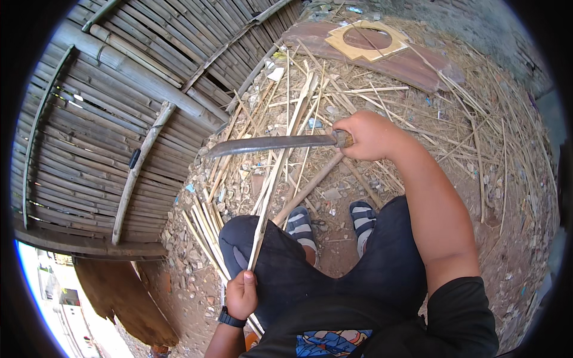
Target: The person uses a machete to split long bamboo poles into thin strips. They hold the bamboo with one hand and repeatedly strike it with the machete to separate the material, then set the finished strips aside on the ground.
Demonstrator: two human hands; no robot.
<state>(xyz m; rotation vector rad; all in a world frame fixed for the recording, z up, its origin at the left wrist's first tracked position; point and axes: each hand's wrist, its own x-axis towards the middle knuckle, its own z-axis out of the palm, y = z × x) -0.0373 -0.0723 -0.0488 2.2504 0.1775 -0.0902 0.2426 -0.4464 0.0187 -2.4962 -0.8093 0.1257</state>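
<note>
My right hand [369, 136] grips the handle of a long dark machete [268, 144], its blade stretching left across the pile of strips. My left hand [242, 294], with a black watch on the wrist, pinches the near end of a thin pale bamboo strip [273, 173] that runs up and away over my left knee. The blade crosses that strip about halfway along it. I am squatting in dark shorts, my feet in striped sandals [300, 225] on the dirt.
A bamboo slat wall [119, 107] fills the left side. Loose bamboo strips [206, 230] and shavings litter the stony ground. A reddish board with a pale square frame with a round hole [365, 40] lies at the back. A brown plank [128, 298] lies lower left.
</note>
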